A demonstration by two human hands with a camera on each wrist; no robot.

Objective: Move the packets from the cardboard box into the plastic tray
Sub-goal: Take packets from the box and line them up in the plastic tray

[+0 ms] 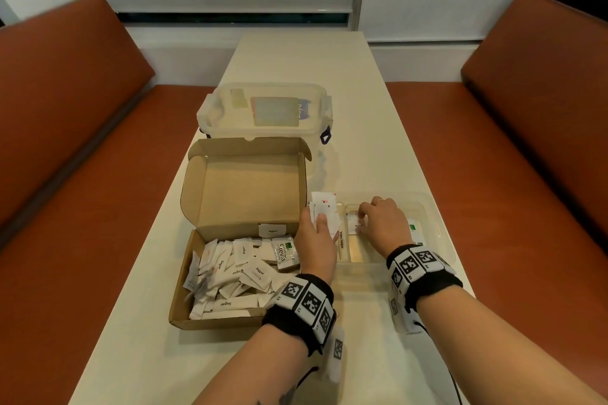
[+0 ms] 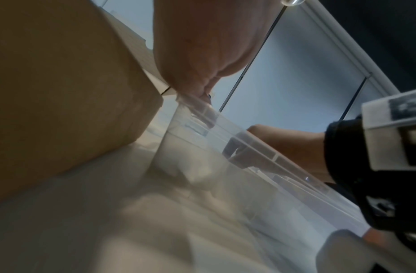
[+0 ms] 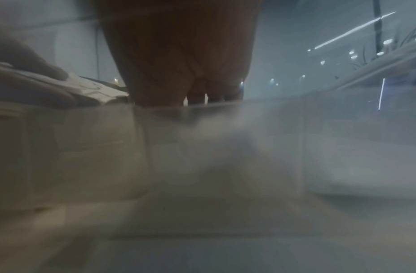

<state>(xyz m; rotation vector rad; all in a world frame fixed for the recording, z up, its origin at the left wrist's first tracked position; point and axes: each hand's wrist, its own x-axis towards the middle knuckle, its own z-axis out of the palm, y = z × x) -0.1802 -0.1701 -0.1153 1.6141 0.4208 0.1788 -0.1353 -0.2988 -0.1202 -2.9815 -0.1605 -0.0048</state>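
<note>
over the clear plastic tray (image 1: pixel 431 207), left hand (image 1: pixel 316 237) grips flat paper packets (image 1: pixel 324 204); right hand (image 1: pixel 383 222) pinches one.

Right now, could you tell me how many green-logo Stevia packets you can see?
2: one Stevia packet at the cardboard box's far right corner, another green-logo packet in the plastic tray beside the right hand. More may be buried.

Bare forearms, black wristbands (image 1: pixel 301 309) with white square-code tags, thin ring (image 1: pixel 380 199) on one right finger
</note>
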